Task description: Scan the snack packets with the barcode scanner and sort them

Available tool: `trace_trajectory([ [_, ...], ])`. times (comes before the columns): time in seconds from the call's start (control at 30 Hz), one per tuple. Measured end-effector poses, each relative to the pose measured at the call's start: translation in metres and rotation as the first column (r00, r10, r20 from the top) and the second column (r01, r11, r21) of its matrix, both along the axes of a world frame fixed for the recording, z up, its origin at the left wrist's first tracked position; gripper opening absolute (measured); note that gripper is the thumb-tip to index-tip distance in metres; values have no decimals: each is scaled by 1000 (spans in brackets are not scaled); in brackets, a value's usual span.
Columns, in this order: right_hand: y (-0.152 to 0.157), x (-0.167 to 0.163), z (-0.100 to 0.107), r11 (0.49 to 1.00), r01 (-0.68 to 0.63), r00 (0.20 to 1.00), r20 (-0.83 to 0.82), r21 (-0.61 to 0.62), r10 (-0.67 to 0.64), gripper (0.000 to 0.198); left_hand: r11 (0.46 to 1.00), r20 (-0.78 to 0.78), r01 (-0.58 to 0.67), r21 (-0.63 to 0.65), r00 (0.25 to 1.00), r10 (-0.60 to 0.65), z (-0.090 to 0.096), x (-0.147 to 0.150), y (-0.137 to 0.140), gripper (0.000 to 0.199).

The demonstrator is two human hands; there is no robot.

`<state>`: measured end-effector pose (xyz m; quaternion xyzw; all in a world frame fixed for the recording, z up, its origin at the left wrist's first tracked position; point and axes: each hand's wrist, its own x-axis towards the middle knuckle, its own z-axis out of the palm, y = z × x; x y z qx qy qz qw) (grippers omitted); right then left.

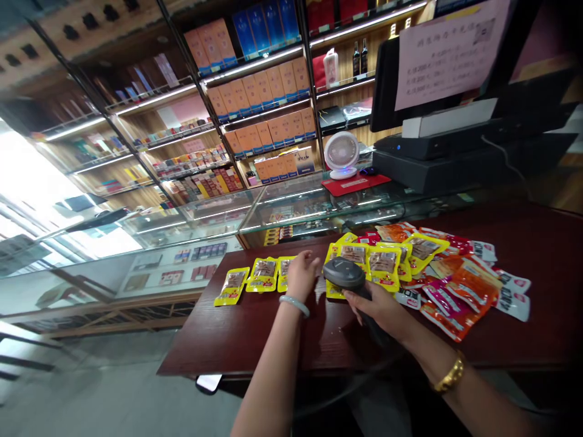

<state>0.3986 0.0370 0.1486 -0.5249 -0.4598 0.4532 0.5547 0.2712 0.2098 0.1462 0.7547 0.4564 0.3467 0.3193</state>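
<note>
My right hand (380,306) is wrapped round the handle of a dark grey barcode scanner (345,273). The scanner's head is above a pile of yellow snack packets (382,261) with clear windows showing brown food. My left hand (303,274), a pale bangle on its wrist, is over the table with fingers loosely curled and apart, holding nothing I can see. It partly covers a yellow packet (283,276). Left of that, another yellow packet (263,275) and a separate one (232,287) lie flat on the dark red wooden table (204,340).
Orange, red and white snack packets (471,285) are heaped on the table's right side. Behind it are a glass display counter (291,203), a small white fan (341,155), a red mat (355,184) and a black monitor (387,85). A cable hangs below the scanner.
</note>
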Motion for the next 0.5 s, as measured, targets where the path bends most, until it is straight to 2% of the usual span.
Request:
trace_trajectory([
  [0.03,0,-1,-1,1000,-10,1000,0,-4,10,39,991,-191,-77,107,977,97,3,-16,4,37],
  [0.07,1,-3,-1,1000,-19,1000,1,-8,19,39,970,-351,-154,188,912,213,5,-31,7,40],
  [0.13,1,-7,-1,999,-37,999,3,-13,37,41,932,-571,-239,272,740,356,7,-57,12,51],
  [0.17,2,-9,-1,999,-41,999,-2,-17,41,42,926,-639,-242,290,671,375,7,-65,13,55],
  [0.23,3,-14,-1,999,-40,999,-14,-27,40,41,937,-719,-197,289,601,348,6,-73,15,58],
  [0.37,5,-18,-3,998,-43,999,-27,-53,41,38,965,-750,-129,228,609,259,2,-68,15,51],
  [0.43,5,-17,-3,998,-39,999,-22,-58,37,38,976,-721,-128,178,658,218,1,-66,14,46],
  [0.5,5,-15,-1,998,-26,1000,-16,-50,25,39,983,-647,-137,121,740,183,-1,-67,12,40],
])
